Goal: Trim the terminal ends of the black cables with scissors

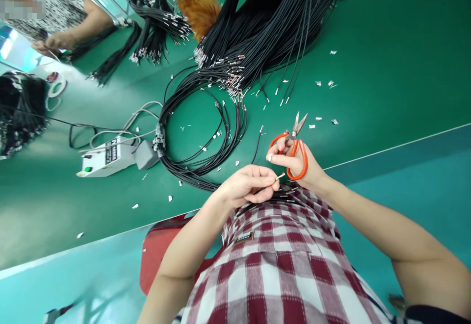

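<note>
Green bench top (386, 59) filled most of my view, with teal floor below its edge and my checked shirt (279, 265) at 6 o'clock. I had one pair of scissors (294, 140), orange handles and short steel blades pointing up toward 12. My right hand (294, 160) was curled through the loops, holding them just right of centre. My left hand (248, 184) sat just beside it at about 8 o'clock from the scissors, fingers pinched narrow on the end of one thin black wire (274, 194) with a small metal tip poking out toward my right hand. A few more black wires lay across my lap, too bunched to count.

I counted three big piles of black wire on the bench: one huge bundle (272, 25) at 12, one coiled loop (202, 133) at 10, one smaller heap (158, 25) at 11. One white control box (106, 157) sat at 9, and one orange feather duster (196, 5) was up top. Metal clippings (324, 83) were scattered everywhere, too many to count. Another person's hand (51, 43) was working at the far 10 o'clock corner.
</note>
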`<state>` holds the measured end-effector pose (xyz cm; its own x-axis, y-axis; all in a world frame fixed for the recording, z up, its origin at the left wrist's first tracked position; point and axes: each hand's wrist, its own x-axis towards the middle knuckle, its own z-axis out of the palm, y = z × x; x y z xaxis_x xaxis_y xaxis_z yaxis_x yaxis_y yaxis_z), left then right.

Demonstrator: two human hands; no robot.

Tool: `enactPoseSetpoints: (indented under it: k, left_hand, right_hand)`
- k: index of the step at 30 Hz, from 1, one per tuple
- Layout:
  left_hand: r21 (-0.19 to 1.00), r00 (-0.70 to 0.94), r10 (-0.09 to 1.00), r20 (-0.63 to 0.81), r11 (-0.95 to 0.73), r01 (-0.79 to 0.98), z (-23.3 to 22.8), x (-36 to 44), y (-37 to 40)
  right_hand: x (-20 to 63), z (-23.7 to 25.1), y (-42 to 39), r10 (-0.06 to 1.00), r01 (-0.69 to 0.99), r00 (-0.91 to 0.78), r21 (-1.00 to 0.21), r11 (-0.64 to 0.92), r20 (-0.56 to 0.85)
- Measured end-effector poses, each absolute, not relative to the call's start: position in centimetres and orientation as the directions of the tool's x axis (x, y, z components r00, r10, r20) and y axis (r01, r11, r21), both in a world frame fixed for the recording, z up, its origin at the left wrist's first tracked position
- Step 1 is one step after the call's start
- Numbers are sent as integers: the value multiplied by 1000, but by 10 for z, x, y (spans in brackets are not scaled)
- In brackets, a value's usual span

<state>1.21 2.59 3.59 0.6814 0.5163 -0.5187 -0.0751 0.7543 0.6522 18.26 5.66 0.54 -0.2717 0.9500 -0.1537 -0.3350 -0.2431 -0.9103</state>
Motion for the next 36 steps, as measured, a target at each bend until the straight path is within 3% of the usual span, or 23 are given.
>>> enactPoseSetpoints:
  k: [3,5,9,13,17,27,30,33,36]
  left_hand:
    - [682,578,631,-518,712,-167,35,16,23]
    - [706,508,700,-502,671,-227,35,19,21]
    - [759,394,796,-459,582,-291,34,23,17]
    - [822,285,859,-426,499,-274,31,27,14]
    - [880,159,905,-394,422,-220,35,31,10]
    - [900,124,916,-383,400,-176,41,35,8]
    - [929,87,933,-350,357,-100,40,37,5]
    - [972,48,978,-202,195,128,37,39,0]
    - [925,114,992,-49,2,380,31,41,-5]
  right_hand:
    - [194,5,91,992,-308,-34,-943,-124,-119]
    - [206,3,112,969,-328,118,-929,-169,-218]
    - [217,1,117,925,-356,187,-901,-249,-329]
    - [211,7,81,957,-206,-6,-937,-283,-288]
    - [205,15,53,962,-137,-193,-966,-221,-193]
    - [203,19,42,951,-120,-308,-990,-69,-29]
    - [206,25,41,947,-20,-319,-999,32,37]
    - [215,34,42,914,151,-386,-969,195,124]
    - [225,45,47,788,408,-582,-766,497,201]
